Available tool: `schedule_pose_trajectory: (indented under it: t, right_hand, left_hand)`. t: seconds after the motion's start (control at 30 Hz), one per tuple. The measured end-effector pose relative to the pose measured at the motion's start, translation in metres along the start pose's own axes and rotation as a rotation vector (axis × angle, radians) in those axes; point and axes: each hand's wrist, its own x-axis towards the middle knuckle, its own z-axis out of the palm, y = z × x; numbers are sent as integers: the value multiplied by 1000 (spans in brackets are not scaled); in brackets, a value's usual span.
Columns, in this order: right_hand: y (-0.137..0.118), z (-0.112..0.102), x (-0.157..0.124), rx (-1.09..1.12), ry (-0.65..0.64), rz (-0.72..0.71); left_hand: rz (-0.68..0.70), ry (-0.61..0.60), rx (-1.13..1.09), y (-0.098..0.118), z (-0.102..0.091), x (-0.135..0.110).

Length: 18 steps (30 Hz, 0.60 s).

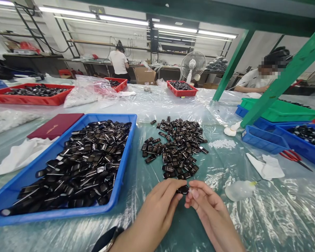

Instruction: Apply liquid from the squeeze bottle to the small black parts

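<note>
In the head view, the dark piece (183,189) was up between the two hands, just above the near end of a loose heap (182,147) of similar pieces on the sheet-covered surface (136,196). The left hand (160,201) pinched it between thumb and fingers, which hid its left part. The right hand (210,204) had thumb and fingertips drawn together close by its right end, apparently around a pale bit (190,191), too small and blurred to identify.

The piece looked light and stiff, with a glossy shell that would probably slip a little under dry fingertips. It seemed sturdy enough for a firm pinch; the pale bit, being tiny, would likely be easier to drop. The best hold was probably along the dark piece's long sides, leaving its end free, much as the left hand had it.

Its long axis appeared to run roughly left to right, with the exposed end towards the right hand; which end was the front could not be told. In the heap the pieces lay at mixed angles, and those in the blue tray (127,157) were jumbled too.
</note>
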Motion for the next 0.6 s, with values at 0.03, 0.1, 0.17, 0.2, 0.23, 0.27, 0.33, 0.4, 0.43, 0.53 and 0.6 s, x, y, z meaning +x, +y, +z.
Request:
schedule_pose_trajectory:
  t: [0.03,0.1,0.17,0.2,0.23,0.27,0.33,0.4,0.43,0.53,0.6]
  right_hand:
    - [2,1,0,44,-2,16]
    - [5,2,0,121,-7,37]
    - [7,4,1,182,-20,53]
    - [7,5,1,207,-27,63]
    - [7,6,1,228,-35,76]
    - [6,6,1,247,-43,88]
    - [4,7,-1,273,-55,127]
    - [1,7,-4,317,-60,191]
    - [0,8,-5,344,-57,225]
    - [-1,19,-7,396,-6,286]
    - [0,28,-8,360,39,259]
  left_hand:
    - [17,6,26,0,0,0]
    - [49,24,85,-1,1,-1]
    - [83,44,132,-2,2,-1]
    - [102,54,147,-2,2,-1]
    - [124,62,161,-3,2,-1]
    - [148,63,172,-3,2,-1]
    - [217,66,198,-3,1,-1]
    - [278,61,218,-4,0,-1]
    - [299,57,224,-5,-1,-1]
    - [348,39,250,-6,0,-2]
    - [403,55,300,-4,-2,-2]
